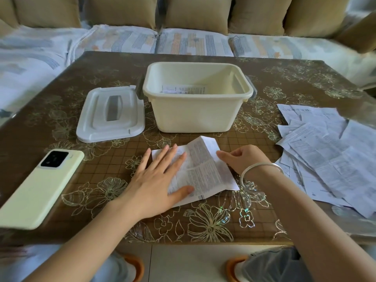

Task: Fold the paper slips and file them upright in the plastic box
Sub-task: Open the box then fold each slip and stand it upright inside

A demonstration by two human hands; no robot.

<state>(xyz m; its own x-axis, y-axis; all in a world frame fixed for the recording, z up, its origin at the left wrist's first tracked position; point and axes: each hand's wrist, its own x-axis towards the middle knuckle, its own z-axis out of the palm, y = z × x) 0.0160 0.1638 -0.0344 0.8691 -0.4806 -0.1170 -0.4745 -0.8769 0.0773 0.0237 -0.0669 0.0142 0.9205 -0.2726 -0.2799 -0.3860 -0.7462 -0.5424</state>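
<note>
— Entry one: what is in hand?
— One paper slip [200, 169], printed, lying on the table [284, 78] just in front of the plastic box [197, 115]. Left hand [156, 180]: flat, fingers spread, pressing the slip's left half down. Right hand [242, 157]: fingers curled, pinching the slip's right edge. The far flap is lifted off the table.

— Handling?
— Thin, light and limp, by my judgement. It is creased across, and likely to slide on that glossy table cover if the flat hand eases off. It would tear before it would break. Best taken at an edge or corner with the fingertips, the other palm as anchor. Once folded it should be stiffer, so I would hold it by the crease to stand it in the box.

— Counts?
— Plastic box: one, cream, open, a grey latch at each end.
— Lid [110, 115]: one, lying flat just beside the box on its left.
— Filed slips [183, 88]: showing over the box's near rim. One or two, I cannot tell which, nor whether they are upright.
— Loose pile [329, 155]: at the right of the table, many sheets overlapped, too many to count from here.
— Phone [38, 188]: one, camera side up, at the near left.
— Bracelet [260, 167]: one, on the right wrist.
</note>
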